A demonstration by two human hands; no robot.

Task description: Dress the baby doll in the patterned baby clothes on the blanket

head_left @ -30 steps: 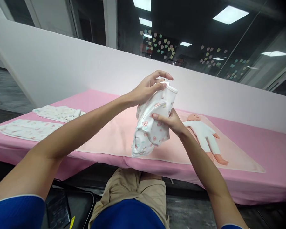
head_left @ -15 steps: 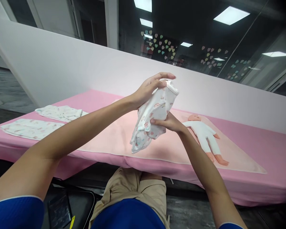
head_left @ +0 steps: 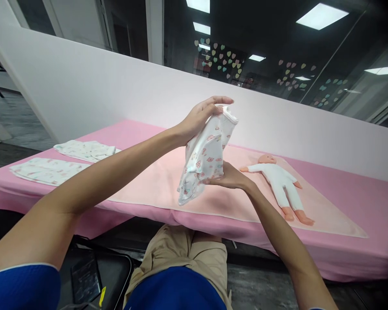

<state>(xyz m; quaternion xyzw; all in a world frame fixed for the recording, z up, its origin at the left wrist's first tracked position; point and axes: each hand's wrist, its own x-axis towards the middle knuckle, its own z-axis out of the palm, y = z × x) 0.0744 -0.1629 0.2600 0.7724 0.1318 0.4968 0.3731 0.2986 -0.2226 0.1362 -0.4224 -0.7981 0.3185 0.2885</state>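
A white baby garment (head_left: 205,157) with small red and blue prints hangs folded in the air above the table. My left hand (head_left: 205,114) grips it near the top by a white banded edge, thumb and fingers closed on the cloth. Lower down, my right hand (head_left: 228,175) holds the garment's bottom right part, its thumb in front and the other fingers partly hidden behind the fabric. To the right, a baby doll (head_left: 280,183) in a white suit lies on its back on a peach mat (head_left: 155,176).
A pink cloth covers the table (head_left: 349,176). Two printed garments lie at its left, one farther back (head_left: 84,150) and one nearer (head_left: 45,170). Behind stands a white half wall (head_left: 110,90) under dark glass. A phone (head_left: 86,280) rests on a black chair at lower left.
My right hand has slid down the garment to its lower edge. My left hand keeps its hold at the top. The view has shifted slightly.
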